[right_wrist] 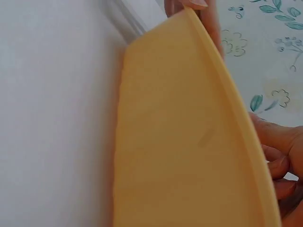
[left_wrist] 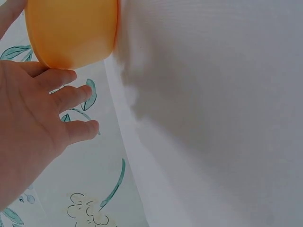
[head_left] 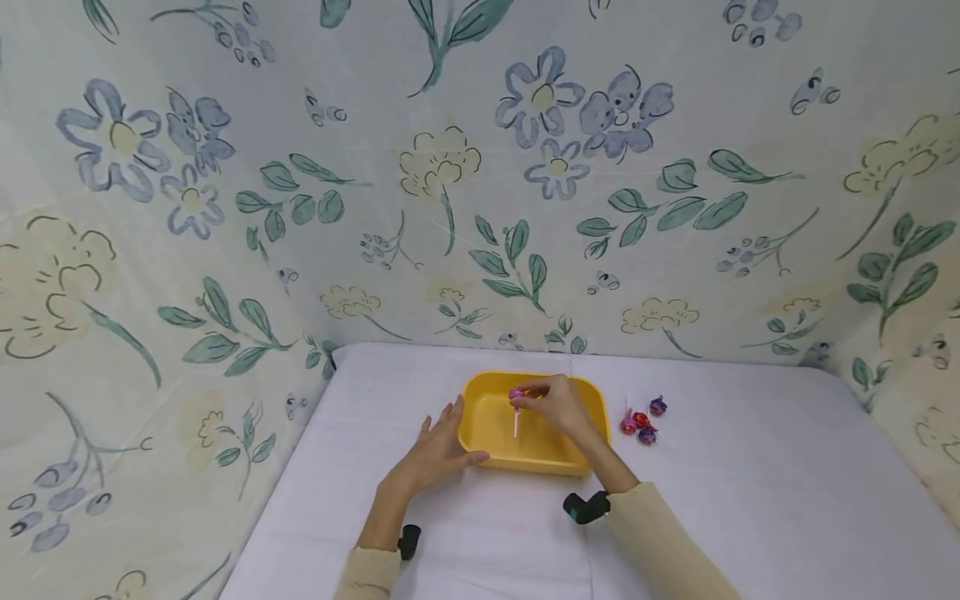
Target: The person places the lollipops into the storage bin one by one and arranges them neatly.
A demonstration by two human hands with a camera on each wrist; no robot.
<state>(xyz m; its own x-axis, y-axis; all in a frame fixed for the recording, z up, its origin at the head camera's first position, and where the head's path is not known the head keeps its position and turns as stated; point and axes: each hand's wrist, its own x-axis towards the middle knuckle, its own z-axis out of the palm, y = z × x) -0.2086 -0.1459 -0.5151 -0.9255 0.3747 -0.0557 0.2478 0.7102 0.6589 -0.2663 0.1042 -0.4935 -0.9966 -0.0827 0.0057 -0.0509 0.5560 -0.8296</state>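
Note:
A yellow plastic tray [head_left: 525,467] sits on the white-covered table. Over its inside, my right hand [head_left: 558,404] pinches a pink-wrapped lollipop [head_left: 516,395] by the head between thumb and fingertips, its white stick pointing down. My left hand [head_left: 431,458] spans the tray's near left corner, thumb at the front rim and spread fingers along the left side. In the left wrist view, that hand's fingers [left_wrist: 75,97] look mostly straight beside the tray wall [left_wrist: 73,33]. The right wrist view is largely filled by the tray's outer wall [right_wrist: 180,118], which hides the lollipop.
Right of the tray lies a small group of lollipops: a pink one [head_left: 628,424], a red one [head_left: 641,419] and purple ones [head_left: 657,406]. Floral fabric [head_left: 442,275] stands behind and beside the table [head_left: 750,467]. Each wrist wears a black camera [head_left: 587,507].

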